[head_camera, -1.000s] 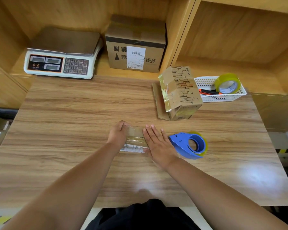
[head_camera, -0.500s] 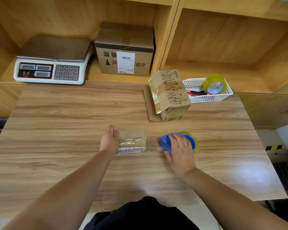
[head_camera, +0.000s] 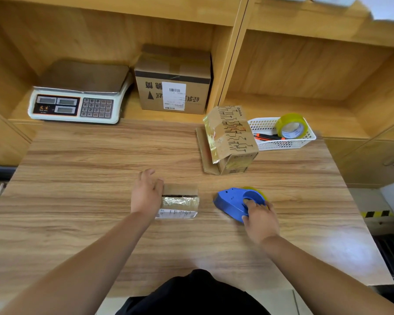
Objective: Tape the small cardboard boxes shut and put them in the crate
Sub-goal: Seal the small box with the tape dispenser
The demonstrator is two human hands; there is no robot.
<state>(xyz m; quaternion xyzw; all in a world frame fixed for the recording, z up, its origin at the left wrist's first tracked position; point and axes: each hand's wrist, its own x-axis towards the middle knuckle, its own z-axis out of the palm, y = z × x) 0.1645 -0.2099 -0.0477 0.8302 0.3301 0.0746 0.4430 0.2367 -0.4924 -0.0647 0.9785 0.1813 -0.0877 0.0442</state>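
Small cardboard box (head_camera: 180,201): near the middle of the table (head_camera: 77,189), lying flat.
Box long axis: runs 9 to 3 o'clock, square to the person.
Box faces: a dark flap seam crosses the top along the long axis. Crinkled clear tape covers the near half of the top. A white label is on the side that faces 6 o'clock.
Left hand (head_camera: 147,193): against the box's 9 o'clock end, back of the hand up. The forearm comes in from 7 o'clock.
Left fingers: loosely straight and a little spread, pointing to 12 o'clock past the box. The thumb side touches the box's end, and nothing is pinched.
Tape dispenser (head_camera: 234,202): blue, at 3 o'clock from the box and apart from it. Its narrow nose points to 9 o'clock, and a yellowish roll shows at its far rim.
Right hand (head_camera: 261,218): on the dispenser's 5 o'clock side. The forearm comes in from 5 o'clock.
Right fingers: curled on the dispenser's round hub, gripping it.
Printed box (head_camera: 231,142): at 1 o'clock from the small box, tilted, with one flap open onto the table.
White basket (head_camera: 280,142): just beside the printed box at its 3 o'clock, holding a tape roll (head_camera: 291,126).
Scale (head_camera: 77,96): on the shelf at 11 o'clock.
Carton (head_camera: 173,87): on the shelf at 12 o'clock, beside the scale.
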